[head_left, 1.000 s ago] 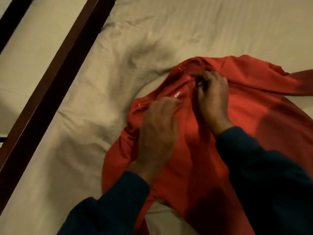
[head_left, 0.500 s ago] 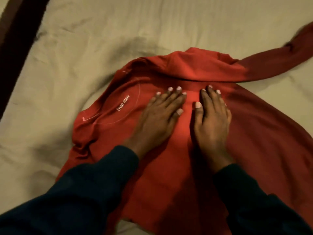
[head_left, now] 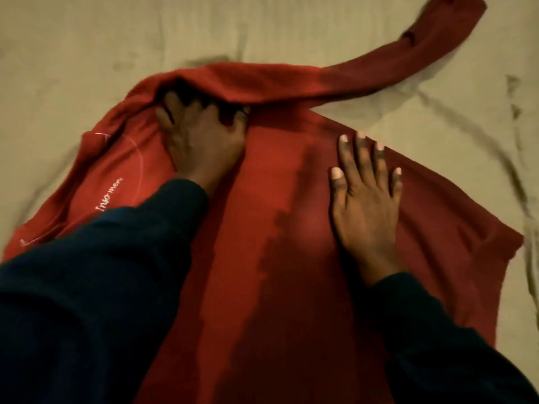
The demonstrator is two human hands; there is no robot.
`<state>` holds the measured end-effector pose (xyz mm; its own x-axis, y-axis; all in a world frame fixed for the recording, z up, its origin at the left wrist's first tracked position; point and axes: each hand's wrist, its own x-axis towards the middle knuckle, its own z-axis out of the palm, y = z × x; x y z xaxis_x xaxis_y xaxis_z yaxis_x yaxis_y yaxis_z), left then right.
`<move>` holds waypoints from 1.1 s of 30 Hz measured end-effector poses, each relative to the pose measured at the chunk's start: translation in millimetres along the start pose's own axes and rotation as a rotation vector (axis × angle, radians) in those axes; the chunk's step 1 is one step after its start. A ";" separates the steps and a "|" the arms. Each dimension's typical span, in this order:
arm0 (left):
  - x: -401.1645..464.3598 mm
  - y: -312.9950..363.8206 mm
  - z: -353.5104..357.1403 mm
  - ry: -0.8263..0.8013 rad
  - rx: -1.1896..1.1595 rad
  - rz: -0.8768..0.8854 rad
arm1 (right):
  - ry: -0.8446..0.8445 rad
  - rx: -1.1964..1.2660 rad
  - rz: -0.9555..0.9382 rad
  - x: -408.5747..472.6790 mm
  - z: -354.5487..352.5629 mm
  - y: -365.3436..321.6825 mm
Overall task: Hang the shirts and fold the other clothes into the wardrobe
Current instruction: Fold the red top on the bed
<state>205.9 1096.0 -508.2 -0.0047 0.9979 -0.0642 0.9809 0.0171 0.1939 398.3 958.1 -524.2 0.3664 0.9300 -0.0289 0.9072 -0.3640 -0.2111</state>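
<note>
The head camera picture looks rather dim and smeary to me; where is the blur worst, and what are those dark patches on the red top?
Head view: warm, low light; the left hand is smeared and its fingertips are lost in a dark fold of the red top; the right hand is sharper. Head view: the dark patches look like shadows, probably from the arms; the creased sheet blurs near the right edge.
</note>
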 end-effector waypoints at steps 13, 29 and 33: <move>-78.8 82.6 48.1 -0.009 -0.033 0.311 | 0.003 0.142 0.196 -40.6 -30.6 117.3; -74.1 87.5 38.8 0.100 -0.088 0.417 | 0.066 0.108 0.050 -31.9 -58.2 162.1; -44.4 106.6 20.1 -0.015 -0.146 0.770 | 0.060 -0.043 0.130 -18.6 -81.9 167.7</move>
<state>314.6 1052.3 -504.4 0.6699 0.7313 0.1280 0.6714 -0.6703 0.3161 560.6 875.6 -479.1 0.4921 0.8705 0.0054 0.8587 -0.4844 -0.1672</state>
